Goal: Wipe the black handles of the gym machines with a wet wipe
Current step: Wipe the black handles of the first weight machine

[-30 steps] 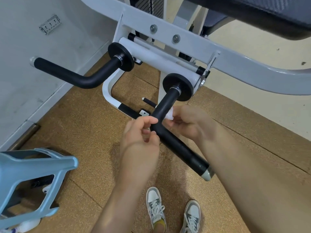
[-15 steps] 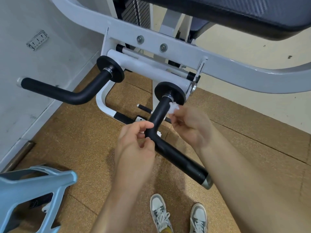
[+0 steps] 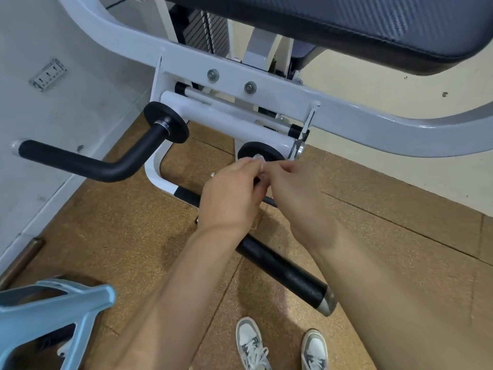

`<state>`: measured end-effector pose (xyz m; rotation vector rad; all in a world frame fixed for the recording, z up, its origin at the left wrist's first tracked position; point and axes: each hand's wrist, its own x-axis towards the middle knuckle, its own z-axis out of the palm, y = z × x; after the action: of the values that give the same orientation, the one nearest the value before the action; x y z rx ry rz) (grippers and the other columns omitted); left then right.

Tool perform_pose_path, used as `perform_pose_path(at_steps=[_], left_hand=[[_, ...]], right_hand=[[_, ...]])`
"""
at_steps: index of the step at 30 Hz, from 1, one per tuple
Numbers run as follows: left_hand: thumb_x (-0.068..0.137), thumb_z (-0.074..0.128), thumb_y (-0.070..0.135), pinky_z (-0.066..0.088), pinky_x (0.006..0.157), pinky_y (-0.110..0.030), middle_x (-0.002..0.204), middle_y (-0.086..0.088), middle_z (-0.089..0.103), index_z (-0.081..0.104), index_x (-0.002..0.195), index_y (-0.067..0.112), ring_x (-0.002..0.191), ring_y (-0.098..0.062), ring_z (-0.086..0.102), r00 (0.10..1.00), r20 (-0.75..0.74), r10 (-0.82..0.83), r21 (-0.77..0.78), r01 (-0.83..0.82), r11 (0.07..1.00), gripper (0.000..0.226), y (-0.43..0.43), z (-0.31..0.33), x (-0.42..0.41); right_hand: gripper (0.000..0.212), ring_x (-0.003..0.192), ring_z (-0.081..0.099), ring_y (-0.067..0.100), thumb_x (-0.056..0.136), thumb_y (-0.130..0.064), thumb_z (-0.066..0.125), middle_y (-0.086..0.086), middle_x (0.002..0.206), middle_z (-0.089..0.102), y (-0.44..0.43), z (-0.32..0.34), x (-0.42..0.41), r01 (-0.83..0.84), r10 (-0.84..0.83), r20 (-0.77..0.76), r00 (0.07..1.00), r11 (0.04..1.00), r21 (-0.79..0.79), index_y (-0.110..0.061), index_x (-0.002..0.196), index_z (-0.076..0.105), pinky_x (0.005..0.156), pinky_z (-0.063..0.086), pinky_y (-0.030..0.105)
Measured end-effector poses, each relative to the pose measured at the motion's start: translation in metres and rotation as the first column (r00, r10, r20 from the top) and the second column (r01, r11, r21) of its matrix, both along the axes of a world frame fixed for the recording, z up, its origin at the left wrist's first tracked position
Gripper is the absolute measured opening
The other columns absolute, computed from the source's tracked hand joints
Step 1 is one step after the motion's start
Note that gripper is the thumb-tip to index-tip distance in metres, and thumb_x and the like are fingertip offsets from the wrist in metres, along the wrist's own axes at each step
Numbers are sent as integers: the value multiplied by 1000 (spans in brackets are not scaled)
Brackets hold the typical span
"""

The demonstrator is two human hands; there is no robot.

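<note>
Wiping the handle [image 3: 282, 273] top, your left hand [image 3: 229, 196] and right hand [image 3: 290, 182] both pinch the wipe [image 3: 258, 157]; next, draw it downward.

Both black handles [image 3: 88, 166] [image 3: 282, 271] look matt and rubbery, the nearer one capped in dull metal. The frame [image 3: 266, 84] is glossy painted metal; the floor [image 3: 133, 231] is speckled, cork-like, rough.

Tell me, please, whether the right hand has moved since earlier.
Yes: the right hand has moved up the black handle toward its black end disc.
</note>
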<state>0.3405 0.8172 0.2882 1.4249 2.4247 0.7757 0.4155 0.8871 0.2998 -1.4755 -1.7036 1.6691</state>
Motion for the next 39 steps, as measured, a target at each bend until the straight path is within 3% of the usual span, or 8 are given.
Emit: perform_pose_path(at_steps=[2,5,7,9,21,27,34,39], left_hand=[[91,55,29,46,65,-33,75,5,62,64,83,17,72,-17,58,997,-1,74,-66,-74,995,17,4,-3,-6],[94,52,33,38,55,-29,50,-2,49,52,57,11,50,-18,48,945,255,204,-131,-175,976,43,11,-6,-20],[91,54,33,54,65,-33,64,-17,64,62,66,2,61,-28,63,808,512,291,-172,-236,956,41,16,-9,-35],[90,56,23,58,74,-38,82,-17,71,70,80,3,78,-30,70,655,655,375,-257,-274,927,27,20,-12,-42],[92,53,40,53,74,-45,78,-6,65,59,83,17,75,-26,64,753,583,305,-113,-297,948,25,18,-9,-26],[93,48,9,54,82,-43,112,-27,66,62,105,4,105,-40,64,235,861,451,-369,-322,872,18,20,-25,-43],[91,58,15,49,94,-40,105,-21,67,63,107,2,95,-27,63,229,869,439,-387,-238,891,21,18,-22,-62],[92,58,34,57,78,-37,115,-24,66,61,115,0,105,-32,65,239,889,390,-361,-158,919,41,16,-26,-57]], right_hand=[[25,66,61,-7,87,-13,54,-11,69,69,-2,6,7,-82,82,-31,996,997,-2,-18,73,74,56,45,2],[25,83,62,3,86,-8,50,-10,83,70,-2,6,16,-110,108,23,994,989,101,-15,95,72,81,52,23],[24,89,60,16,84,-4,49,7,97,70,-1,4,21,-99,94,47,995,989,114,-6,99,67,90,48,36],[34,100,59,8,85,-6,50,-3,108,68,-1,1,25,-102,96,59,994,990,98,-15,114,66,92,46,27],[35,103,58,3,87,-13,53,-13,106,65,1,-1,34,-146,142,72,987,988,51,-23,119,63,91,44,24],[26,103,59,3,88,-12,54,-13,103,67,-5,-6,40,-168,171,65,983,984,-50,-24,106,68,93,46,27],[20,73,62,4,91,-15,55,-8,91,69,-4,-2,49,-169,172,103,980,985,-31,-24,103,68,63,48,12],[21,68,61,5,90,-10,54,-6,86,69,-7,6,52,-171,171,109,979,985,-6,-21,98,69,54,46,9]])
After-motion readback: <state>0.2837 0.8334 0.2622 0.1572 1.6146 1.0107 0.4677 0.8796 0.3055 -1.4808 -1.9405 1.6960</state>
